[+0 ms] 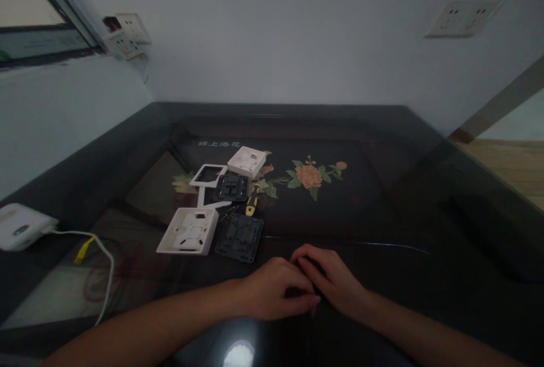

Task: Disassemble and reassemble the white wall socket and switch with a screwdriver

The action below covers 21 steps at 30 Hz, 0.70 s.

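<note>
My left hand (278,290) rests on the dark glossy table, its fingers curled with nothing visible in them. Against its fingers lies my right hand (334,276), also bent closed; some fingertips are hidden where the hands meet. Ahead of them to the left is a black switch module (240,237), beside an open white wall box (187,230). Farther back sit a second black module (230,188), a white cover frame (204,184) and another white box (247,161). A yellow-and-black screwdriver (252,204) lies near a few small screws (229,212). Neither hand touches these parts.
At the left edge stands a white device (25,225) with a white cable (111,271) bearing a yellow tag (84,250). The flower-printed tabletop (382,186) meets a wall behind, which carries a double socket (464,18) at right and more sockets (132,27) at left.
</note>
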{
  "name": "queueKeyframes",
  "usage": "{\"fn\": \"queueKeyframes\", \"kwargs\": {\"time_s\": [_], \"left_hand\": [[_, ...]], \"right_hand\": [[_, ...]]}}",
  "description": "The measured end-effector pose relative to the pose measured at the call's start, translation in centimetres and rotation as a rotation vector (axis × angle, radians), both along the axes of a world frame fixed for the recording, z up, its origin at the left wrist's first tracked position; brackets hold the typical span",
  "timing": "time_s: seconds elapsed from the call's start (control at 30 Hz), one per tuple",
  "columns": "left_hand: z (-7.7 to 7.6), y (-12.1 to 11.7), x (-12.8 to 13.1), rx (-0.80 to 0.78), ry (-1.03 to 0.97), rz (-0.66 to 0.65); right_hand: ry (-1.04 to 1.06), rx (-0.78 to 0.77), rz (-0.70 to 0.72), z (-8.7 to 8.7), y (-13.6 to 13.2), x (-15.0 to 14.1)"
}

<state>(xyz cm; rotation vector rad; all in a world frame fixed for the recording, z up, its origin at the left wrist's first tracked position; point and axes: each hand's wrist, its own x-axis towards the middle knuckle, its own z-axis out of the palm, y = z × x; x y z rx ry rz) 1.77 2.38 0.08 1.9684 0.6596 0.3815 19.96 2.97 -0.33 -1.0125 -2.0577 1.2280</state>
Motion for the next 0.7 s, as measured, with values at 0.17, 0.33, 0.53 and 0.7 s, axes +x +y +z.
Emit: {"fn": "queueKeyframes", "kwargs": {"time_s": [0.17, 0.33, 0.53, 0.7], "left_hand": [[0.2, -0.1, -0.1, 0.01, 0.011, 0.002], [-0.2, -0.1, -0.1, 0.038, 0.034, -0.002], [2.6, -0.3, 0.0, 0.079, 0.048, -0.09], [8.9, 1.5, -3.8, 0.168, -0.02, -0.028]], "right_hand": [[0.007, 0.001, -0.007, 0.3, 0.0, -0.1], [0.005, 0.005, -0.014, 0.3, -0.1, -0.2], [-0.026, 0.008, -0.022, 0.9, 0.0, -0.2], [-0.095, 0.0, 0.003, 2.2, 0.2, 0.6]]}}
